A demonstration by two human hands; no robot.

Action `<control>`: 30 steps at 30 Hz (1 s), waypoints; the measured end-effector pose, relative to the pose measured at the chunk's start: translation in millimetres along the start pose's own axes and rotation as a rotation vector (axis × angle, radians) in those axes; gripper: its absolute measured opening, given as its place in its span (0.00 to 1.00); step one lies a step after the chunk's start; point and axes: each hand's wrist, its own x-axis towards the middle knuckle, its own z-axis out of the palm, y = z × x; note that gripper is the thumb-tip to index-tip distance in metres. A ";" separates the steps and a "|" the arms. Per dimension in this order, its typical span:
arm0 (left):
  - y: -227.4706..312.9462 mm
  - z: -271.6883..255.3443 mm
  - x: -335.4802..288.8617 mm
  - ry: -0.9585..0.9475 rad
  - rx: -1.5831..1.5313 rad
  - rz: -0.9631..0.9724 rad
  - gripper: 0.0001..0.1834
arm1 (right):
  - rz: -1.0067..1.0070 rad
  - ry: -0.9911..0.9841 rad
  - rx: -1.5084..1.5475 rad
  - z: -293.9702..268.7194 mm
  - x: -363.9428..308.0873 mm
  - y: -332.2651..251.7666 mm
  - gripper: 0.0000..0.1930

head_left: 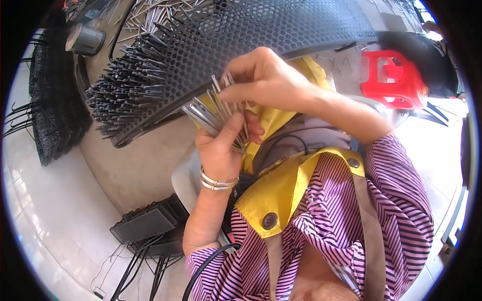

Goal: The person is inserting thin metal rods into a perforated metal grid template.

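A bundle of thin silvery metal rods (202,114) fans out from my left hand (223,145), whose fingers and thumb are wrapped round it. Over the bundle's upper end, my right hand (261,83) pinches one or more of the rods between thumb and fingers. Just beyond both hands lies a large black perforated panel (211,55) with rows of round holes. Many similar rods (128,83) stand packed upright in the holes at its left end. The rods' lower ends inside my left palm are partly hidden.
Loose rods (155,15) lie heaped beyond the panel. A metal can (85,40) stands at the far left, above stacked black racks (52,95). Black perforated parts (148,223) rest low at the left. A red plastic stool (391,80) is at the right.
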 end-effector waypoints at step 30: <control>-6.2 -7.3 -1.9 0.106 -0.153 -0.164 0.09 | -0.822 0.412 -0.271 -14.5 115.4 -20.9 0.05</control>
